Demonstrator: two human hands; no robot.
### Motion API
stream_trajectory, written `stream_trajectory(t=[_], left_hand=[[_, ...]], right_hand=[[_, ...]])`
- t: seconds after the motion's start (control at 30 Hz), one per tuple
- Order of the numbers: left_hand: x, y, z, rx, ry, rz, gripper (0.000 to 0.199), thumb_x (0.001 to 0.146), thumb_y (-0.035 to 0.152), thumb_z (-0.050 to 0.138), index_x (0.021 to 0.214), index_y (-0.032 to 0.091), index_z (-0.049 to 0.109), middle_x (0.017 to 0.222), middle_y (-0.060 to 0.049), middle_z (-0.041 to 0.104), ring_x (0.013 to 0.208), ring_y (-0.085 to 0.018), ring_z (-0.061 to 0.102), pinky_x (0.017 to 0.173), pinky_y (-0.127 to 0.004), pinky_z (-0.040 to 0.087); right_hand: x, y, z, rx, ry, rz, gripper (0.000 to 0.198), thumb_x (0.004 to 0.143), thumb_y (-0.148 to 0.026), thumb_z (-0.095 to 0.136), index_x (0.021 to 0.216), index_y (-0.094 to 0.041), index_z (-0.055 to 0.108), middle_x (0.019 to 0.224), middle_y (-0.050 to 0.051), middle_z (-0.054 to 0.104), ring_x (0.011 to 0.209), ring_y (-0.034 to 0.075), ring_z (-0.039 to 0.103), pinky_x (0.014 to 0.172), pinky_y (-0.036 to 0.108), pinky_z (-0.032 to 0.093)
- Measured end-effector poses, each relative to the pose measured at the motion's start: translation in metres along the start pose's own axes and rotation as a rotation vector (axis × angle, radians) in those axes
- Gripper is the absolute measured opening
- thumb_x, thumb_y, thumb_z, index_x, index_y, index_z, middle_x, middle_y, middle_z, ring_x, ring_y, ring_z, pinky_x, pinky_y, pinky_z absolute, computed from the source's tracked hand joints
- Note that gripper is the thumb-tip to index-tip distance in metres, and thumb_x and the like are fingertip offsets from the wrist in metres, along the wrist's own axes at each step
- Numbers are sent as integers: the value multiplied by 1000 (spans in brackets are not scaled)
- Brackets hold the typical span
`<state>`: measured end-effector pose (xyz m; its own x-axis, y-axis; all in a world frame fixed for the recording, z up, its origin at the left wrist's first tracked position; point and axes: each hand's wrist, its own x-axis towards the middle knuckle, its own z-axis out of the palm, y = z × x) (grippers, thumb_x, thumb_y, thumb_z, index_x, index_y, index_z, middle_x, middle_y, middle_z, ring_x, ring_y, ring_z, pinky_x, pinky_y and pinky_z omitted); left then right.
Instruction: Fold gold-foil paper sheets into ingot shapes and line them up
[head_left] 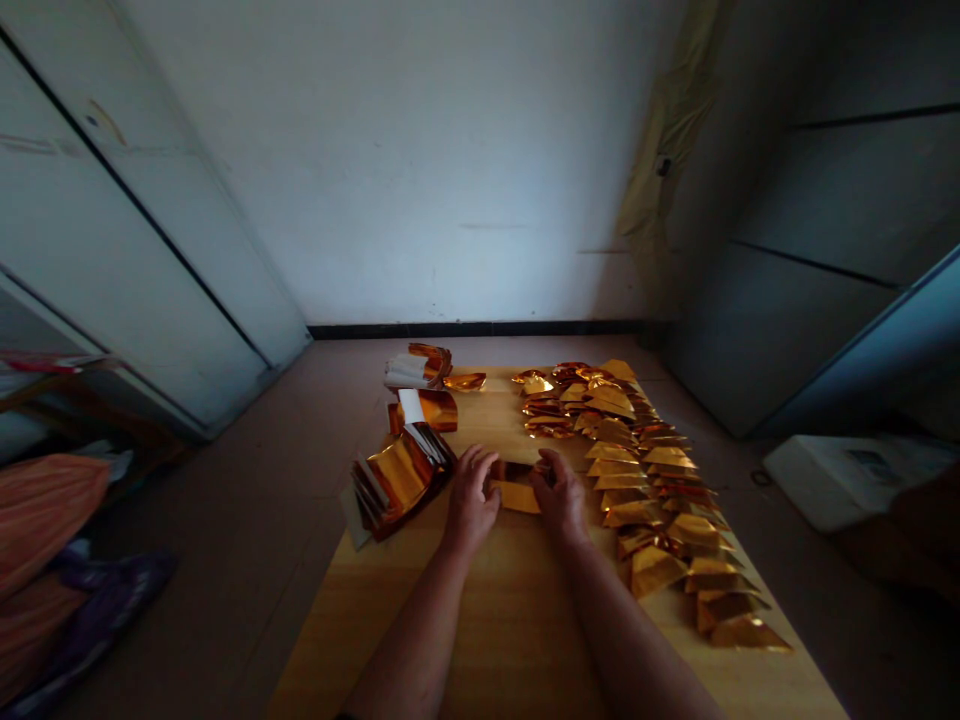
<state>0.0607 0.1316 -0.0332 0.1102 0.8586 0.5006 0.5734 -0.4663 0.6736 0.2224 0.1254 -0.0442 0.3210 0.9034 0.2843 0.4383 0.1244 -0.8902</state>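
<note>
Between my two hands is a piece of gold foil paper (517, 496), partly folded, just above or on the wooden table. My left hand (474, 497) grips its left end, thumb and fingers closed on it. At the right end, my right hand (559, 495) pinches the same piece. A fanned stack of gold foil sheets (405, 470) lies left of my left hand. To the right of my right hand, folded gold foil paper pieces (622, 482) lie in overlapping rows, shaped like ingots.
More foil sheets (431, 408) and a curled bundle (418, 367) lie at the table's far left. The wooden table (517, 620) stands before a white wall (450, 180). A white box (817, 480) is on the floor at right; cloth (52, 510) hangs at left.
</note>
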Motion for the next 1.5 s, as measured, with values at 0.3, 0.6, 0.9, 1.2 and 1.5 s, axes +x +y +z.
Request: stream_trajectory(t=[0.3, 0.6, 0.9, 1.2, 1.5], left_hand=[[-1, 5, -2, 119, -166, 77, 42, 62, 3, 58, 98, 22, 68, 120, -7, 54, 115, -23, 50, 103, -41, 43], [0, 8, -4, 218, -228, 94, 54, 59, -1, 55, 107, 22, 67, 143, -7, 39, 128, -28, 39, 108, -47, 37], [1, 12, -5, 292, -182, 109, 26, 74, 7, 58, 90, 22, 72, 136, -7, 45, 120, -26, 42, 103, -47, 41], [0, 22, -12, 368, -169, 91, 18, 72, 17, 65, 85, 25, 73, 114, -7, 56, 106, -26, 47, 94, -44, 43], [2, 17, -12, 286, -105, 16, 14, 69, 16, 65, 79, 22, 73, 121, -7, 54, 111, -26, 47, 96, -44, 44]], right_hand=[[3, -4, -5, -89, 96, -79, 32, 70, -23, 51, 99, -17, 63, 89, 6, 64, 72, 17, 56, 68, 29, 47], [2, -5, -7, -99, 69, -32, 31, 73, -23, 52, 102, -18, 62, 94, 7, 63, 79, 18, 58, 70, 29, 48], [0, -19, -9, -309, 56, -150, 27, 77, -15, 52, 101, -17, 63, 113, 12, 57, 99, 22, 54, 84, 33, 44], [-22, -50, -30, -588, -304, -279, 20, 79, -12, 55, 90, -23, 69, 97, 5, 65, 93, 19, 50, 76, 28, 34], [-10, -31, -34, -540, -333, -226, 16, 85, -20, 55, 85, -25, 71, 93, 3, 68, 90, 17, 56, 79, 26, 37]])
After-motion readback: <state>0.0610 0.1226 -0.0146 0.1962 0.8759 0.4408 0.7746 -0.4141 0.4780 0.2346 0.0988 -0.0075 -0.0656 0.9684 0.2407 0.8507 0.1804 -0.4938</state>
